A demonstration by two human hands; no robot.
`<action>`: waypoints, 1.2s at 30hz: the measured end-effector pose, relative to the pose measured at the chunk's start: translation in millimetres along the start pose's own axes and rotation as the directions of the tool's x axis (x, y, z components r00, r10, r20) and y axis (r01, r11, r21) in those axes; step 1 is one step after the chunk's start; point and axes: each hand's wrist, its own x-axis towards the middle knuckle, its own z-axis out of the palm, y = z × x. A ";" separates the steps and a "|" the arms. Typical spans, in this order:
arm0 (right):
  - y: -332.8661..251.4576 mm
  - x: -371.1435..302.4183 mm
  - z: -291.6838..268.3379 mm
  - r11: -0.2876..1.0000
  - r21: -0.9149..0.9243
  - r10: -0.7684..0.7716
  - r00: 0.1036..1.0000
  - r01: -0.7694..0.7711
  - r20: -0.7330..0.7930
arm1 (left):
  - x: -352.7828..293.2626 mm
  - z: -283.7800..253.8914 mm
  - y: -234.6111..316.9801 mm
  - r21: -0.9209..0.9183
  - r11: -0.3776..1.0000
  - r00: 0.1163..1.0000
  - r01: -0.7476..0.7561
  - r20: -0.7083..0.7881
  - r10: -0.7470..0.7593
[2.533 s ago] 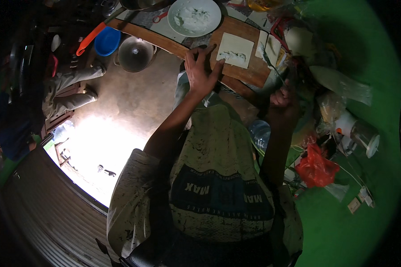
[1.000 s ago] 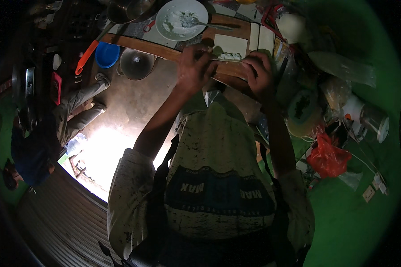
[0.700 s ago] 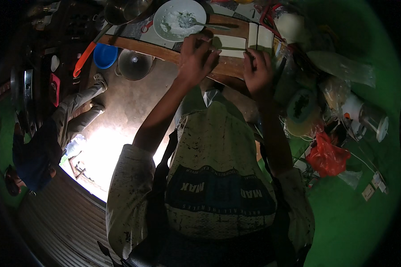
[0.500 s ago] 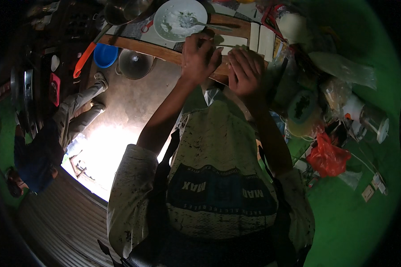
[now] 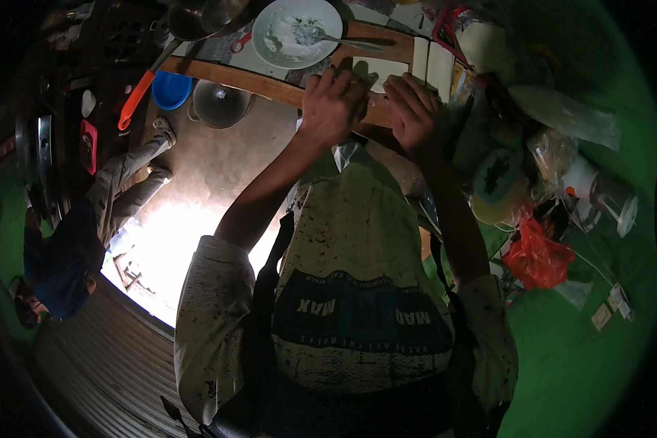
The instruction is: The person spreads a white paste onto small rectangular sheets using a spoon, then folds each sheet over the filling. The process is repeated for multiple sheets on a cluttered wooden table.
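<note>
A pale flat rectangular piece (image 5: 379, 69) lies on a wooden board (image 5: 379, 50) at the table's near edge. My left hand (image 5: 334, 108) is at its near left corner, palm down, with the fingers curled. At the near right corner is my right hand (image 5: 414, 115), its fingers bent and close together. The fingertips of both hands are at the near side of the piece, and whatever they pinch is hidden. Two pale strips (image 5: 438, 69) lie side by side just right of the piece. Left of the board stands a white bowl (image 5: 266, 55) with white paste and a spoon (image 5: 347, 42) in it.
A pan with an orange handle (image 5: 136, 101) juts past the table's left side. Below are a blue basin (image 5: 171, 90) and a wok (image 5: 221, 104). Plastic bags, a red bag (image 5: 537, 252) and a clear container (image 5: 498, 179) crowd the right. Another person (image 5: 69, 248) is at the left.
Both my hands have drawn slightly toward me, showing more of the pale piece. My right hand has shifted a little rightward, widening the gap. The bowl and strips stay put.
</note>
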 end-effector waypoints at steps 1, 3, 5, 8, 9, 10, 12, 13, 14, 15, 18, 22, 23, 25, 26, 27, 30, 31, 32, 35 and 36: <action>-0.9 -1.4 -1.6 0.999 -0.011 0.031 0.999 -0.031 0.009 | 0.5 -1.0 0.2 -0.004 1.000 1.000 -0.007 -0.003 0.007; 0.8 2.8 -4.2 1.000 -0.012 0.010 0.999 -0.010 0.049 | 2.5 -3.7 -3.5 0.027 0.999 0.998 -0.028 0.050 0.027; -0.1 9.3 -9.0 1.000 -0.017 0.015 0.997 -0.014 0.082 | 6.8 -4.1 -6.7 0.016 0.999 0.996 -0.047 0.078 0.046; -4.3 24.3 -13.0 0.996 0.000 0.084 0.989 -0.085 0.121 | 15.8 -2.0 -13.9 -0.023 0.998 0.995 -0.059 0.084 0.061; -2.2 27.3 -11.8 0.992 0.020 0.120 0.983 -0.124 0.138 | 17.9 -0.8 -13.2 -0.015 0.998 0.995 -0.055 0.084 0.056; -0.5 30.7 -11.1 0.986 0.040 0.156 0.975 -0.164 0.156 | 19.6 -0.1 -13.4 -0.006 0.999 0.995 -0.050 0.083 0.050; 1.7 38.3 -11.5 0.987 -0.009 0.161 0.981 -0.161 0.105 | 22.2 -0.2 -16.0 -0.006 0.997 0.996 -0.071 0.050 0.071; 3.0 41.6 -10.8 0.987 -0.033 0.162 0.984 -0.160 0.080 | 22.9 0.4 -17.4 -0.006 0.997 0.996 -0.082 0.034 0.082; 5.4 44.3 -8.6 0.985 -0.037 0.168 0.984 -0.166 0.054 | 23.2 2.6 -17.7 0.007 0.998 0.997 -0.066 0.034 0.066; 8.0 47.5 -5.9 0.984 -0.042 0.174 0.984 -0.173 0.029 | 24.4 5.3 -16.8 0.019 0.999 0.998 -0.051 0.034 0.050; 15.6 54.7 -1.0 0.976 -0.062 0.211 0.977 -0.209 0.036 | 29.1 12.7 -17.6 0.046 0.999 0.999 -0.028 0.029 0.027; 15.4 61.1 -5.6 0.964 -0.085 0.260 0.957 -0.250 0.132 | 32.2 18.6 -18.1 0.050 0.999 1.000 -0.008 0.031 0.006; 16.3 61.6 -5.5 0.962 -0.071 0.271 0.951 -0.263 0.150 | 32.3 18.8 -18.5 0.052 0.999 0.999 -0.012 0.032 0.011; 18.3 63.1 -5.7 0.956 -0.042 0.293 0.938 -0.290 0.183 | 32.9 17.6 -19.5 0.056 0.998 0.999 -0.024 0.035 0.022; 18.4 62.9 -6.6 0.952 -0.032 0.305 0.934 -0.305 0.187 | 33.6 17.9 -20.3 0.037 0.999 0.999 -0.040 0.026 0.039; 17.8 62.8 -6.9 0.948 -0.020 0.316 0.929 -0.318 0.193 | 34.4 17.6 -21.6 0.020 0.998 0.998 -0.054 0.018 0.054; 17.9 59.3 -6.0 0.952 0.037 0.294 0.943 -0.303 0.158 | 36.2 13.2 -20.7 -0.012 0.999 0.997 -0.049 0.052 0.049; 18.4 56.5 -5.7 0.956 0.059 0.279 0.950 -0.289 0.138 | 37.5 10.7 -19.3 -0.020 0.999 0.997 -0.038 0.073 0.040; 18.9 53.0 -5.8 0.973 0.024 0.226 0.966 -0.231 0.121 | 38.1 9.8 -19.9 -0.020 0.998 0.995 -0.056 0.080 0.058; 14.3 44.3 -10.6 0.994 -0.058 0.100 0.988 -0.094 0.119 | 34.5 9.3 -24.4 0.008 0.994 0.989 -0.112 0.098 0.111; 9.2 42.5 -16.6 0.995 -0.070 0.085 0.986 -0.075 0.144 | 31.6 9.8 -25.2 0.035 0.990 0.986 -0.134 0.103 0.130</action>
